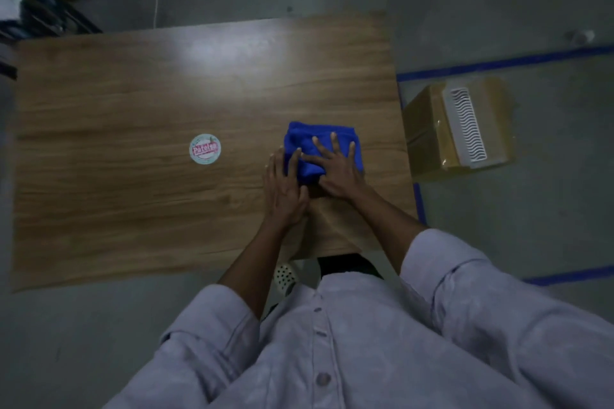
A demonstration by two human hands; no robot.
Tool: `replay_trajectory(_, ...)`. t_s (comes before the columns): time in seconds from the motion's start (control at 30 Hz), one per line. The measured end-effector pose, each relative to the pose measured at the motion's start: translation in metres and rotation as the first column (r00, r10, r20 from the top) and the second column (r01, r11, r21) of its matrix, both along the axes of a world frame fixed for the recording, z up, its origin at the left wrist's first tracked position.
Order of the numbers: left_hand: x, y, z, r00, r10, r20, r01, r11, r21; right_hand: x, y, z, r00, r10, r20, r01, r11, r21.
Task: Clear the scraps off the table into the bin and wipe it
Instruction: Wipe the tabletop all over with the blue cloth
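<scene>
Pale shirt sleeves nearest. Right hand fingers spread flat atop blue cloth; left hand fingers together against the cloth's left edge, on counter.

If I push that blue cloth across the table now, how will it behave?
The blue cloth looks soft and folded, so it will probably bunch rather than slide stiffly. With the right hand flat on it and the left hand at its edge, it should glide over the smooth table.
</scene>
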State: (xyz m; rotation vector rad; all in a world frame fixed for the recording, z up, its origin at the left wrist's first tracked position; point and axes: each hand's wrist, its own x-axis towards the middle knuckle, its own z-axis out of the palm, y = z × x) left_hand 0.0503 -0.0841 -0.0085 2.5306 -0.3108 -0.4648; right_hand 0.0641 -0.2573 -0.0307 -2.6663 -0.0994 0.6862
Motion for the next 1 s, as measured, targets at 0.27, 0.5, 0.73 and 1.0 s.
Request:
replay_trajectory(0.27, -0.054, 0.034, 0.001, 0.996, 0.060, 0.061, -0.054, 0.995, -0.083, -0.059, -0.007, 0.062, 0.948, -0.315, 0.038, 0.314, 0.948, 0.048)
replay_trajectory(0.5, -0.076, 0.053, -0.010, 0.994, 0.065, 0.084, -0.060, 0.997, -0.053, -0.009, 0.004, 0.018, 0.973, -0.231, 0.014, 0.231, 0.965, -0.121)
replay_trajectory(0.73, -0.115, 0.067, -0.015, 1.000, -0.027, 0.008, 0.027, 1.000, 0.002, -0.095, 0.037, 0.005, 0.996, -0.083, 0.016, 0.084, 0.991, -0.102)
replay_trajectory(1.0, -0.146, 0.074, -0.018, 0.992, -0.126, 0.015, 0.126, 0.992, 0.001, -0.185, 0.067, 0.022, 0.989, -0.121, -0.085, 0.122, 0.992, 0.006)
